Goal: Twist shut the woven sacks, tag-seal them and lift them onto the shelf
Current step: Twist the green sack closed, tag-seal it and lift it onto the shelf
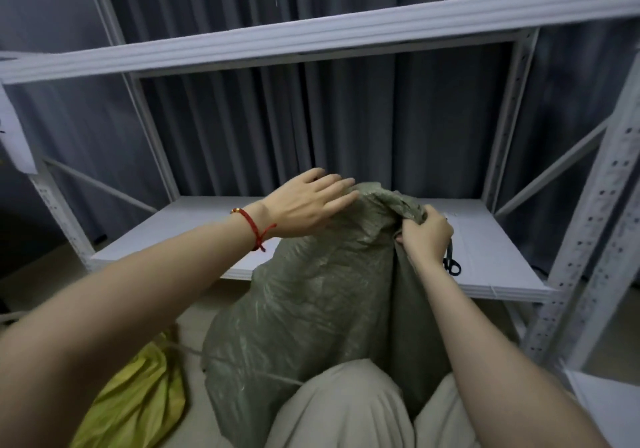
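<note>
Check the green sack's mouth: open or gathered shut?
Gathered, held shut by hand. The right hand grips the bunched mouth of the green sack; the left hand lies flat on its top. Tag-sealed or not: cannot tell.

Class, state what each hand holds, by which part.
The right hand grips the green sack by its gathered mouth; the left hand rests open on its top.

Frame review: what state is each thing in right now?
Green woven sack: upright, neck bunched, not yet on the shelf.
Left hand: open, fingers flat on sack top.
Right hand: gripping the bunched neck.
Dark looped item: beside that hand, unclear what.
Yellow sack: lying on floor.
</note>
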